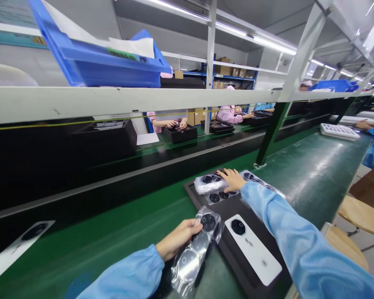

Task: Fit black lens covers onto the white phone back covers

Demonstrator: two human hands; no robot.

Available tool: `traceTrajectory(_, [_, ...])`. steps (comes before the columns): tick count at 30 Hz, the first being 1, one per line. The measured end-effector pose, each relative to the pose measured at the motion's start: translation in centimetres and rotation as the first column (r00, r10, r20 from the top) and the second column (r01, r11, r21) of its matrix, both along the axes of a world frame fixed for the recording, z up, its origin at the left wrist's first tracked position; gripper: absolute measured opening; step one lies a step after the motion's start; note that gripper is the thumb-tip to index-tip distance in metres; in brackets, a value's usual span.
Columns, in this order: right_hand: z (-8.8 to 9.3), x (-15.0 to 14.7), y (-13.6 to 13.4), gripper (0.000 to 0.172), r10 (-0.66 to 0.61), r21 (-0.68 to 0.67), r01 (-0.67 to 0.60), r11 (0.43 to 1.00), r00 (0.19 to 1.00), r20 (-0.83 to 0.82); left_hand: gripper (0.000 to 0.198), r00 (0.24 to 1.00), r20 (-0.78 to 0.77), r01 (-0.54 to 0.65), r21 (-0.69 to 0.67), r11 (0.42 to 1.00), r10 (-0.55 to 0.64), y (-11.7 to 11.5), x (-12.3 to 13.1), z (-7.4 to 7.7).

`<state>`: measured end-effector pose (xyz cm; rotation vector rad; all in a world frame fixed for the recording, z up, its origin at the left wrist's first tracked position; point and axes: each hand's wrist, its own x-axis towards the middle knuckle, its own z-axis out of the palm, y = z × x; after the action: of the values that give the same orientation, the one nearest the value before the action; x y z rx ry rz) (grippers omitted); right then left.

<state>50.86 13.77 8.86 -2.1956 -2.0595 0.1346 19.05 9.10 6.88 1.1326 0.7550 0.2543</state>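
My left hand [177, 240] grips a clear plastic bag [193, 253] holding a dark phone with a round camera module. My right hand [233, 179] lies palm-down, fingers spread, on a bagged phone [209, 184] in a black tray [233, 211]. Other phones with round black camera modules [222, 196] sit beside it under that hand. Nearer me on the tray, a white phone [252, 249] lies back-up, apart from both hands. Another white phone [18, 249] lies at the far left on the green bench mat [299, 174].
A white rail [112, 101] and a tilted blue bin [112, 62] run overhead. Beyond, co-workers in pink [230, 114] handle black trays along a conveyor [177, 133]. At right, a co-worker's blue-sleeved hand [365, 124] reaches near a white tray [339, 131], above wooden stools [363, 216].
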Motion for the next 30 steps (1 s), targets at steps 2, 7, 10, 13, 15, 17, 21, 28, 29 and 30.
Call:
traceTrajectory(2, [1.1, -1.5, -1.9, 0.080, -0.004, 0.077, 0.013, 0.997, 0.993, -0.115, 0.036, 0.997, 0.016, -0.077, 0.037, 0.996, 0.077, -0.1, -1.6, 1.2])
traceTrajectory(7, [2.9, -10.7, -8.4, 0.039, 0.131, 0.222, -0.014, 0.975, 0.842, -0.524, 0.023, 0.944, 0.135, -0.318, 0.121, 0.940, 0.302, -1.9, -6.3, 4.6])
traceTrajectory(10, [3.1, -17.8, -12.6, 0.040, 0.203, 0.224, -0.059, 0.973, 0.684, -0.700, 0.023, 0.903, 0.238, -0.385, 0.077, 0.920, 0.358, -4.1, -8.0, 5.9])
traceTrajectory(13, [3.2, -23.1, -15.6, 0.052, 0.208, 0.212, -0.034, 0.977, 0.392, -0.896, 0.025, 0.894, 0.291, -0.374, 0.068, 0.925, 0.340, -6.5, -9.4, 6.5])
traceTrajectory(15, [3.3, -25.3, -16.4, 0.051, 0.200, 0.197, -0.036, 0.980, 0.150, -0.968, 0.027, 0.897, 0.295, -0.367, 0.079, 0.927, 0.330, -8.1, -10.4, 6.6])
traceTrajectory(17, [3.2, -26.8, -16.7, 0.045, 0.215, 0.212, -0.052, 0.976, 0.053, -0.975, 0.030, 0.887, 0.276, -0.410, 0.100, 0.907, 0.370, -9.3, -11.5, 6.6])
traceTrajectory(21, [2.3, -28.8, -16.5, 0.038, 0.260, 0.257, -0.044, 0.965, 0.086, -0.962, 0.033, 0.823, 0.259, -0.551, 0.142, 0.822, 0.506, -10.6, -13.6, 5.8])
traceTrajectory(28, [-0.5, -31.5, -14.7, 0.041, 0.303, 0.328, 0.043, 0.944, 0.286, -0.909, 0.035, 0.764, 0.307, -0.623, 0.123, 0.773, 0.567, -9.6, -15.7, 2.6])
traceTrajectory(29, [-0.7, -31.8, -14.5, 0.037, 0.322, 0.348, 0.030, 0.937, 0.315, -0.893, 0.036, 0.756, 0.311, -0.632, 0.120, 0.765, 0.576, -9.4, -15.8, 2.2])
traceTrajectory(30, [-0.9, -32.0, -14.4, 0.031, 0.345, 0.367, 0.003, 0.930, 0.339, -0.875, 0.036, 0.747, 0.314, -0.643, 0.118, 0.757, 0.586, -9.2, -15.7, 1.9])
